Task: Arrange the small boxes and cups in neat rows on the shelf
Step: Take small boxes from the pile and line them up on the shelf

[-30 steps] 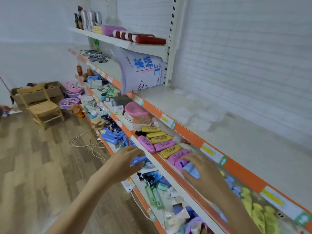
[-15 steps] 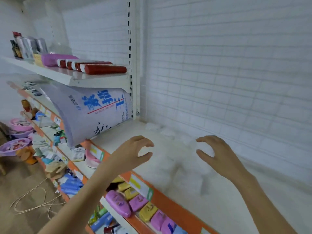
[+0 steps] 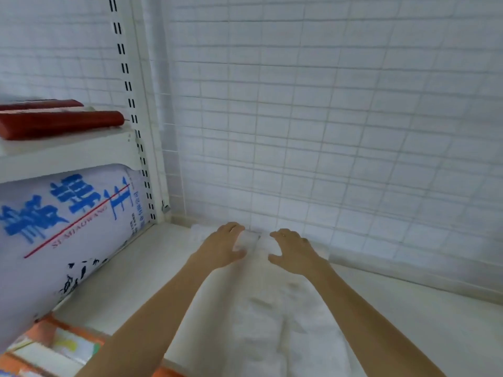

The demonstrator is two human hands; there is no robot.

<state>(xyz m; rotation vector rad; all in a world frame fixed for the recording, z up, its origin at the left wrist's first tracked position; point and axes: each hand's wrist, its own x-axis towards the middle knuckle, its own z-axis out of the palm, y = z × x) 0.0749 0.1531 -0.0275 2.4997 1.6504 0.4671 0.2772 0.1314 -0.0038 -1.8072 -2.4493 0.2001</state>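
Note:
Pale, blurred white items lie on the white shelf (image 3: 408, 322). One small white item (image 3: 252, 242) sits at the back against the wire-grid wall, and more white items (image 3: 272, 322) trail toward the front between my forearms. My left hand (image 3: 224, 247) and my right hand (image 3: 295, 253) reach to the back and cup that small item from either side. The fingers of both hands are spread and curved. The blur hides whether they touch it, and I cannot tell boxes from cups.
A large white sack with blue characters (image 3: 62, 235) leans on the shelf at the left, under an upper shelf holding red tubes (image 3: 60, 125). A slotted upright post (image 3: 136, 118) stands at the back left. The orange shelf edge (image 3: 40, 346) shows at the lower left.
My view rose from the lower shelf of coloured cases to this upper white shelf. Both hands left the lower shelf and reached forward to the back wall, coming closer together.

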